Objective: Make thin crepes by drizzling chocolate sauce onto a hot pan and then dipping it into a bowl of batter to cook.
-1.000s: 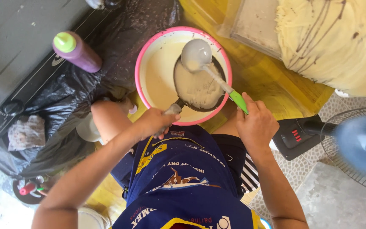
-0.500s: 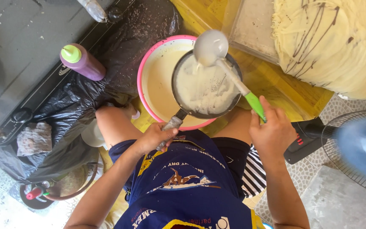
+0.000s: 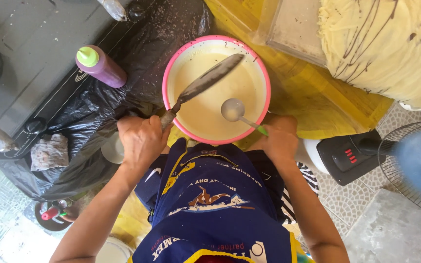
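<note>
Seated over a pink-rimmed bowl [image 3: 171,63] of pale batter, I clench my left hand [image 3: 141,139] on a steeply tilted pan [image 3: 210,78] and my right hand [image 3: 279,139] on a green-handled ladle [image 3: 233,109]; too much tilt likely drips batter past the rim.

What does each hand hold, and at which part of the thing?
The left hand grips a small pan by its handle, tilted over the pink-rimmed bowl. The right hand holds a ladle by its green handle end.
</note>
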